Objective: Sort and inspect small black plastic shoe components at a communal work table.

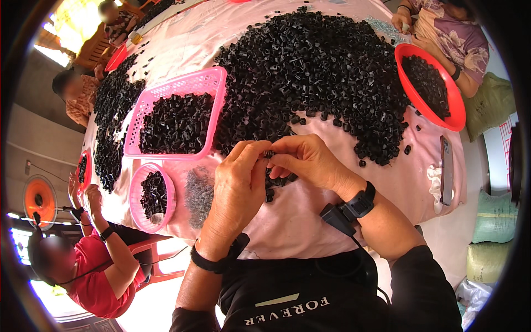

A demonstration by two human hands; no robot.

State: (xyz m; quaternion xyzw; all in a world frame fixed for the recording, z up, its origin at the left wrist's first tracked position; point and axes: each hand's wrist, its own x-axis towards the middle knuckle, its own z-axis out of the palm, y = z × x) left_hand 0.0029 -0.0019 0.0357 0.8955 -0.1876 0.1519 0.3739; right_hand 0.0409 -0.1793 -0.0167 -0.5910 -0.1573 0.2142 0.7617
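Observation:
My left hand point(239, 177) and my right hand point(311, 163) meet above the near edge of a big heap of small black plastic pieces point(315, 66). Thumbs and forefingers of both pinch one tiny dark piece point(269, 154) that looks ribbed, like a coil; its exact kind is hard to make out. A few more black pieces point(270, 193) lie under my fingers. Left of my left hand is a patch of small silvery metal bits point(199, 196), perhaps springs. Close by stand a pink rectangular basket point(219, 105) and a round pink basket point(171, 191), both holding black pieces.
The table has a pale pink cloth point(310, 232). At right are a red bowl point(458, 117) of black pieces, a phone point(446, 171) and crumpled tissue point(435, 180). Several people sit around; one in a red shirt point(105, 265) is at left. Sacks point(492, 216) stand beyond the right edge.

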